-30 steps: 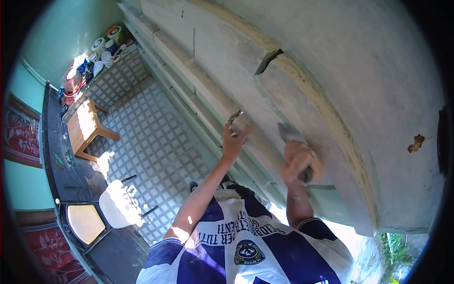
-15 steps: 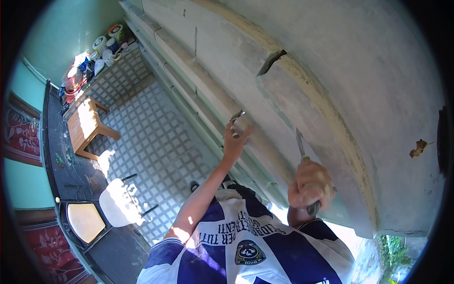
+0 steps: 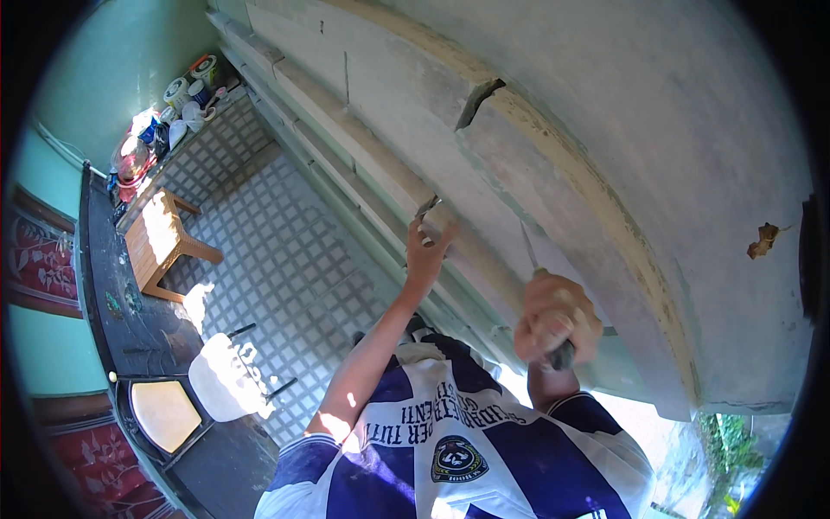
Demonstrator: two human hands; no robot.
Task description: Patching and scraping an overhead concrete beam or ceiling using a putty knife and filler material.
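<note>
My right hand (image 3: 560, 320) is wrapped round the handle of a putty knife (image 3: 530, 246). Its narrow-looking metal blade points up and away, with the tip at or close to the pale plastered wall (image 3: 510, 147); actual contact is hard to tell. My left hand (image 3: 425, 259) grips the tan moulded ledge (image 3: 475, 251) along the wall, thumb and forefinger bent over it just beside a dark gap (image 3: 428, 206). A second, wider break (image 3: 478, 104) cuts through the yellowish upper edge (image 3: 588, 173) of the wall.
Tiled floor (image 3: 259, 225) lies below on the left. There stand a wooden stool (image 3: 156, 238), a white chair (image 3: 225, 376) and a cream-seated chair (image 3: 164, 415). Tubs and bags (image 3: 177, 112) fill the far corner. A dry leaf (image 3: 762, 240) clings at right.
My right hand and the putty knife have shifted slightly up and left in the picture. The whole view has also moved a little. My left hand keeps its place on the ledge.
</note>
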